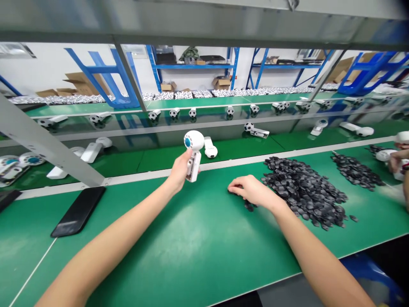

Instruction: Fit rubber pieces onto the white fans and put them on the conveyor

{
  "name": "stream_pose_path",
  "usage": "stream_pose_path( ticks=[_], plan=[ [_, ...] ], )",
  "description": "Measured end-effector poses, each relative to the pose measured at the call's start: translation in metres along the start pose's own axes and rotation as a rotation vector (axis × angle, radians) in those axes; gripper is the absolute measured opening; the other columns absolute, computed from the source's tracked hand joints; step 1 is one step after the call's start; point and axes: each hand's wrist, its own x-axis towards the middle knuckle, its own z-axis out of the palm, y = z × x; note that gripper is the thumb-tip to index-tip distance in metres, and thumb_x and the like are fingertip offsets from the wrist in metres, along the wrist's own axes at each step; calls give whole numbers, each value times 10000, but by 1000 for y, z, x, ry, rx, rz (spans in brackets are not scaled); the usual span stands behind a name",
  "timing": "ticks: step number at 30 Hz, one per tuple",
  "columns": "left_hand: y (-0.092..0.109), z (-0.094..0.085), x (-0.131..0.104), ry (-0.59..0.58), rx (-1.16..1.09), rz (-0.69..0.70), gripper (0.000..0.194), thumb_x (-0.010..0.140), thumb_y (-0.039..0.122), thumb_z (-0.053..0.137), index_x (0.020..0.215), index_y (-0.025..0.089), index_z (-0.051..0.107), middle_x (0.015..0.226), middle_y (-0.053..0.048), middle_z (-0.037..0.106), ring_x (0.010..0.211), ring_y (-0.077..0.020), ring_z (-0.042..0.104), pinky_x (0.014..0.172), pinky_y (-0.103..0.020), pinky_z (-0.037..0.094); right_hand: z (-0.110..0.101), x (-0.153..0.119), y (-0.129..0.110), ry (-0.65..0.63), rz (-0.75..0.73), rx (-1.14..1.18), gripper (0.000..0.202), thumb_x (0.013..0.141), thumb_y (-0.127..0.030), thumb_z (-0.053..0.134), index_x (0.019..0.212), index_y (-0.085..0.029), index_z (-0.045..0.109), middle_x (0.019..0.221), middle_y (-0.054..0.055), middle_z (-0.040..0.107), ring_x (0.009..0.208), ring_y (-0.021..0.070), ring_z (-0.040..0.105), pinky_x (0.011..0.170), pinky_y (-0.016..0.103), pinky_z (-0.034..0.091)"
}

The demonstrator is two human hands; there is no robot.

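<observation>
My left hand (181, 170) is closed around the handle of a white handheld fan (194, 140), held up over the near edge of the conveyor. Its round head has a blue centre, and the handle's inside is partly exposed. Low over the green table, my right hand (251, 189) has its fingertips pinched together at the surface; a small dark piece seems to be between them, mostly hidden. A few black pieces (250, 206) lie under that hand. Right of it spreads a big pile of small black plastic pieces (302, 189). Another white fan (210, 147) lies on the belt just behind the held one.
A black phone (78, 212) lies on the table at left, near a metal post (47, 138). White fans (256, 130) are scattered along the belt. At the right edge, another person's hands (396, 162) hold a white part beside a smaller black pile (356, 170).
</observation>
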Motion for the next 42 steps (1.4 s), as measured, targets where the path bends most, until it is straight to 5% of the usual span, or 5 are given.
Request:
stream_pose_path(
  ticks=[9, 16, 20, 30, 42],
  plan=[
    [0, 35, -78, -281, -428, -193, 435, 951, 586, 625, 1162, 246, 454, 692, 34, 661, 453, -146, 629, 434, -221, 476, 0, 4, 14, 89, 21, -79, 268, 1039, -339, 555, 1065, -281, 816, 1103, 52, 751, 981, 236, 704, 860, 316, 517],
    [-7, 29, -80, -266, -380, -236, 502, 954, 646, 587, 1212, 228, 481, 656, 3, 672, 449, -173, 641, 392, -220, 443, 9, 5, 4, 17, -1, -166, 201, 963, -435, 682, 1011, -267, 782, 1034, 59, 731, 977, 267, 686, 856, 357, 524],
    [-10, 29, -78, -209, -430, -175, 569, 870, 456, 761, 1279, 278, 407, 952, -37, 742, 589, -165, 694, 505, -254, 521, 14, 6, -1, 78, -3, -179, 210, 983, -341, 620, 921, -236, 791, 951, 82, 743, 929, 282, 700, 849, 399, 544],
    [-20, 29, -73, -194, -293, -215, 521, 859, 496, 755, 1205, 247, 455, 929, -12, 683, 613, -165, 670, 574, -289, 533, 19, -5, -46, 98, 163, 807, 311, 904, -508, 762, 966, -205, 738, 921, 89, 814, 876, 268, 795, 785, 384, 662],
    [-24, 30, -80, -232, -14, -16, 746, 869, 544, 762, 1452, 257, 396, 1158, -69, 641, 937, -217, 630, 795, -324, 514, 49, 4, -55, 273, 45, 554, 265, 955, -473, 672, 856, -237, 606, 841, 32, 724, 745, 208, 694, 676, 321, 611]
  ],
)
